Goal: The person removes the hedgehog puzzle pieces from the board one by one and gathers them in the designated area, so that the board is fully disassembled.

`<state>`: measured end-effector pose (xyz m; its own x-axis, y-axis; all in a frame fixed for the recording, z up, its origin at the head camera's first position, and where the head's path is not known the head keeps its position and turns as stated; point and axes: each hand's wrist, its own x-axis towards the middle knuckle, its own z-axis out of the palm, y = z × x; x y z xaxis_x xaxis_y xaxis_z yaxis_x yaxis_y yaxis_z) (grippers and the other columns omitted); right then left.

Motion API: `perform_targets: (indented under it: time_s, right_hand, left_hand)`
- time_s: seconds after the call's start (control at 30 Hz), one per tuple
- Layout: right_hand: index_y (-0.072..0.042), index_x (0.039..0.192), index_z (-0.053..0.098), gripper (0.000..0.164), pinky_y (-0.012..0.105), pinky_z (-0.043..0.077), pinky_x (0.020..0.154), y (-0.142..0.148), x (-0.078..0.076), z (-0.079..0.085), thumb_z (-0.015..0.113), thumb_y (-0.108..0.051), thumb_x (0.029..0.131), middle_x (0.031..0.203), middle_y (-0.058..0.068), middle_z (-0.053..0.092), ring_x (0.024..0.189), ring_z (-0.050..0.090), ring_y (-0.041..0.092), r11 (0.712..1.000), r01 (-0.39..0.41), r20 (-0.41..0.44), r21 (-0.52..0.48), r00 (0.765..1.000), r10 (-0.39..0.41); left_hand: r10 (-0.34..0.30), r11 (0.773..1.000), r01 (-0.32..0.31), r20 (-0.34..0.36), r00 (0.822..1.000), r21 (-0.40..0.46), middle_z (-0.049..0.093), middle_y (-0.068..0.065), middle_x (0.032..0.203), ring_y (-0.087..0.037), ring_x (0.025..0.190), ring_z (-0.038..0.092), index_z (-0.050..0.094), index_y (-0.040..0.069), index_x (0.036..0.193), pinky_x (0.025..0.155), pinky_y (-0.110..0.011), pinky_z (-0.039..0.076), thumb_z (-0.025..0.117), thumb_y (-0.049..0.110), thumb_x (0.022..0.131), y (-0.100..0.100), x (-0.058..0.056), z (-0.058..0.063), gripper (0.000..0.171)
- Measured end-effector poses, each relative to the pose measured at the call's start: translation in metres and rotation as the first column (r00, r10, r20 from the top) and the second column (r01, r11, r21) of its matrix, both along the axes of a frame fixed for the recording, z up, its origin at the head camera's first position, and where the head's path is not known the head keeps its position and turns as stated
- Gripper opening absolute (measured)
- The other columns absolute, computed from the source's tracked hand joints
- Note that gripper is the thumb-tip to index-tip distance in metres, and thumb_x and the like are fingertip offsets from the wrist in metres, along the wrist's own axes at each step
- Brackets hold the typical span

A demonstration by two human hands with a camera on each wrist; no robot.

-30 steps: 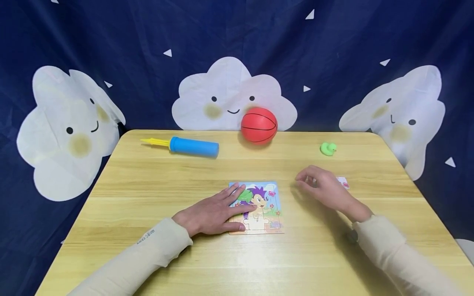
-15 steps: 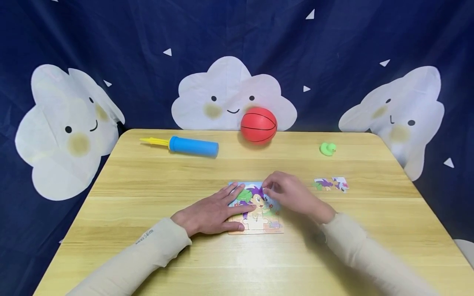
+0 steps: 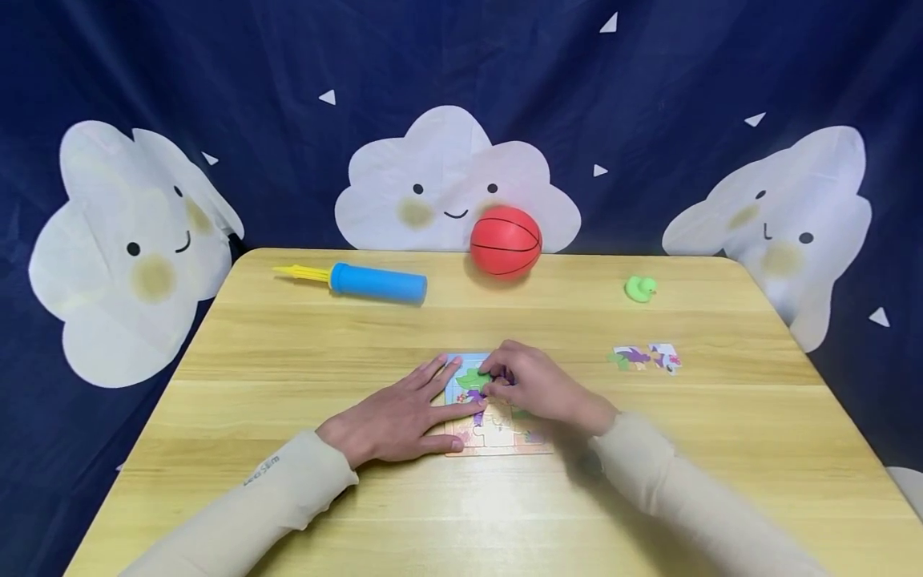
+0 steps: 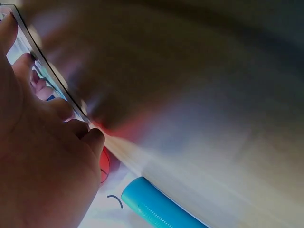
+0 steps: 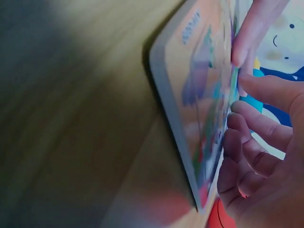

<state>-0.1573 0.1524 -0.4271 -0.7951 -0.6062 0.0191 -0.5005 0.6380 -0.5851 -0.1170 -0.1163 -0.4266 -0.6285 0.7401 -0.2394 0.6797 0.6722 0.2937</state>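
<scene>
A square jigsaw puzzle (image 3: 497, 433) with a cartoon hedgehog lies on the wooden table. My left hand (image 3: 404, 413) rests over its left side with the fingers spread and straight. My right hand (image 3: 537, 385) is over the upper middle of the puzzle, thumb and fingers bent, their tips at the picture near the green leaf. I cannot tell whether a piece is between these fingertips. The right wrist view has the puzzle edge-on (image 5: 185, 118), with the right thumb and curled fingers at its surface. Two loose puzzle pieces (image 3: 631, 358) (image 3: 663, 357) lie to the right.
A blue and yellow hand pump (image 3: 378, 284) lies at the back left of the table. A red ball (image 3: 505, 242) sits at the back middle, and a green rubber duck (image 3: 638, 289) at the back right. Behind hangs a dark blue curtain (image 3: 620, 72) with cloud faces.
My right hand has moved left from beside the loose pieces onto the puzzle, uncovering those pieces. My left hand stays on the puzzle, shifted slightly left.
</scene>
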Motion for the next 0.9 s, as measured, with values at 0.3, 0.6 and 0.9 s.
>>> perform_targets:
  time_s: [0.3, 0.6, 0.9]
  right_hand:
    - [-0.004, 0.112, 0.078, 0.019, 0.022, 0.054, 0.077, -0.011, 0.0, 0.0, 0.085, -0.012, 0.096, 0.097, 0.002, 0.068, 0.087, 0.062, 0.012, 1.0, 0.019, 0.007, 0.015, 1.0, -0.019]
    - [-0.005, 0.108, 0.075, 0.017, 0.025, 0.055, 0.08, -0.015, -0.008, 0.0, 0.085, -0.01, 0.095, 0.097, 0.001, 0.069, 0.087, 0.062, 0.01, 0.999, 0.026, 0.112, 0.024, 0.993, -0.028]
    - [-0.006, 0.105, 0.072, 0.011, 0.024, 0.054, 0.077, -0.017, -0.013, 0.001, 0.08, -0.008, 0.099, 0.094, 0.001, 0.069, 0.084, 0.06, 0.009, 0.999, 0.028, 0.162, 0.036, 0.986, -0.034]
  left_hand:
    - [0.015, 1.0, -0.015, 0.013, 1.0, -0.005, 0.008, -0.015, 0.184, -0.036, 0.172, 0.005, 0.038, 0.049, 0.167, 0.136, -0.053, 0.028, 0.048, 0.067, 0.11, -0.001, 0.001, -0.002, 0.061]
    - [0.024, 1.0, -0.024, 0.04, 0.999, 0.002, 0.006, -0.018, 0.184, -0.036, 0.172, 0.004, 0.036, 0.05, 0.168, 0.136, -0.053, 0.026, 0.05, 0.067, 0.109, -0.001, -0.001, -0.002, 0.063]
    - [0.023, 1.0, -0.023, 0.041, 0.999, 0.005, 0.006, -0.02, 0.184, -0.036, 0.172, 0.002, 0.034, 0.051, 0.168, 0.135, -0.053, 0.029, 0.051, 0.066, 0.109, -0.001, -0.001, -0.002, 0.063]
